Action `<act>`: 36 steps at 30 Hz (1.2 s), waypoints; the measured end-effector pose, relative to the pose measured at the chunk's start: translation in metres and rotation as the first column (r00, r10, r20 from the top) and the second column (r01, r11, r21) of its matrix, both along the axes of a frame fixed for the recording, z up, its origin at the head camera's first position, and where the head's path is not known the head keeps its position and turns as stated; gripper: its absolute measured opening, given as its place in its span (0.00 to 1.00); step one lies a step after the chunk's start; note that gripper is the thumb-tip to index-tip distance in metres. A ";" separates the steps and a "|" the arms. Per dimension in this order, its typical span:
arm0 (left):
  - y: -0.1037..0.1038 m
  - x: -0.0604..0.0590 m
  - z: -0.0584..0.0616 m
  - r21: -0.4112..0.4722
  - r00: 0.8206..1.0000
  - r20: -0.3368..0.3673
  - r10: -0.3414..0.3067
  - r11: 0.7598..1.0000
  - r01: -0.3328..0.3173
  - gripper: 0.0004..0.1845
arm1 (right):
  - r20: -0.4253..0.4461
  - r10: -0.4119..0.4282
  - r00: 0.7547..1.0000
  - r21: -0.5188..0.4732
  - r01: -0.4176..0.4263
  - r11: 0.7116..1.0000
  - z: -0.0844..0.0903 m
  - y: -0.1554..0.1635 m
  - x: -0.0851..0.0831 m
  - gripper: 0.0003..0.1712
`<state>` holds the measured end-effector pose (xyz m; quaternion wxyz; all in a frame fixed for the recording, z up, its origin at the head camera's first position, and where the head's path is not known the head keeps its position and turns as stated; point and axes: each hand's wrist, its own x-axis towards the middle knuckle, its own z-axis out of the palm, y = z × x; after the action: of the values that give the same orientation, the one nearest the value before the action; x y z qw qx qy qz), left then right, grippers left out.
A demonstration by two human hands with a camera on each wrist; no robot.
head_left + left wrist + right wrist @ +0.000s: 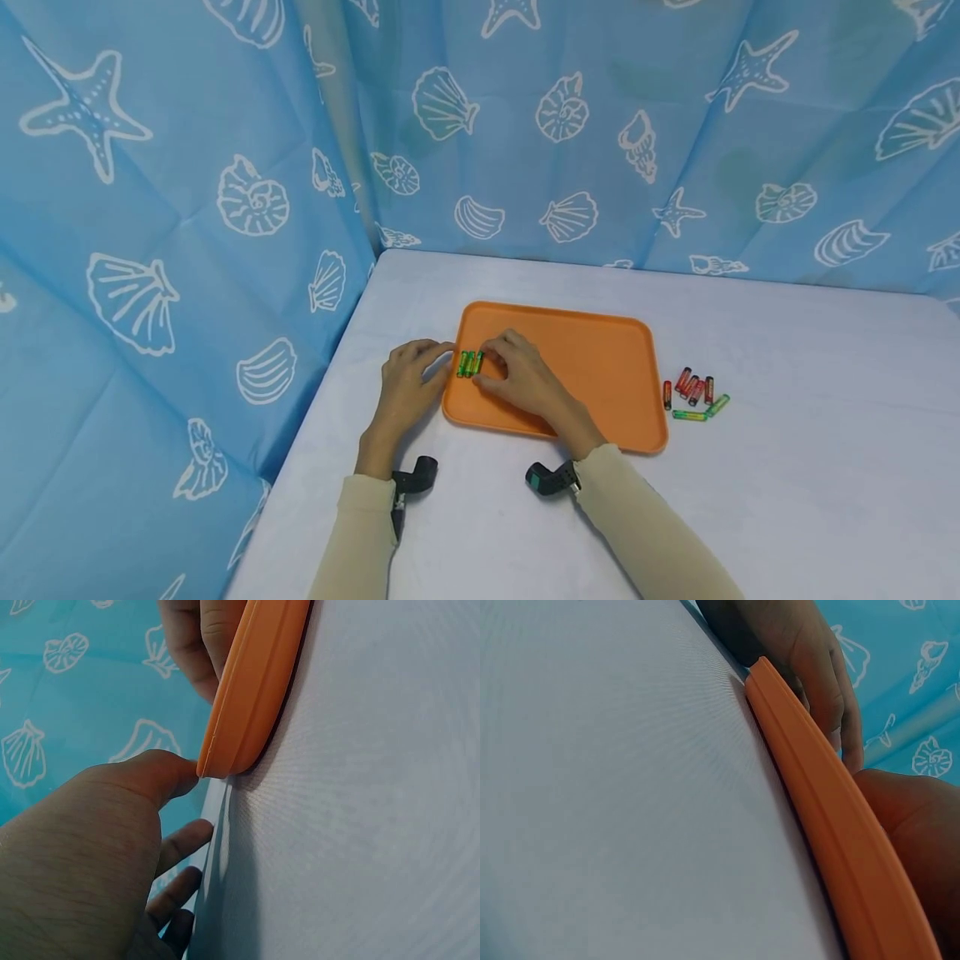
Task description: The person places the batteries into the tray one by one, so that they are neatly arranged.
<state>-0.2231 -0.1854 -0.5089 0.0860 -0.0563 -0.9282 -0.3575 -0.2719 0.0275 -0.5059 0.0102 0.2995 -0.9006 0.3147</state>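
An orange tray (600,358) lies on the white table. Three green batteries (469,363) lie side by side at its left end. My right hand (483,367) reaches into the tray with curled fingers and pinches the rightmost green battery between thumb and fingertips. My left hand (438,360) rests on the table just outside the tray's left rim. In the left wrist view its thumb (154,776) touches the tray rim (255,690) and holds nothing. The right wrist view shows only the tray rim (825,810) from the side, with the left hand (810,660) beyond it.
Several loose batteries lie on the table right of the tray: red ones (692,385) and two green ones (690,415). A blue curtain with a shell print (225,200) hangs behind the table and along its left edge.
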 end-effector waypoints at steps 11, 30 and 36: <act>0.002 -0.002 -0.001 -0.016 0.999 0.050 0.005 1.000 -0.005 0.18 | 0.006 -0.007 1.000 0.008 0.007 1.000 0.000 0.006 0.003 0.28; 0.002 0.000 0.006 0.004 0.997 0.071 0.004 1.000 -0.005 0.19 | -0.130 -0.123 0.984 -0.090 0.112 0.990 0.012 0.062 0.056 0.19; 0.003 0.001 0.005 0.004 0.997 0.081 0.000 1.000 0.000 0.20 | -0.247 -0.201 0.948 -0.185 0.158 0.970 0.007 0.085 0.072 0.17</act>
<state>-0.2220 -0.1820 -0.5044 0.0485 -0.0417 -0.9303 -0.3613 -0.1997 0.1124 -0.4989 0.1833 0.2534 -0.8861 0.3421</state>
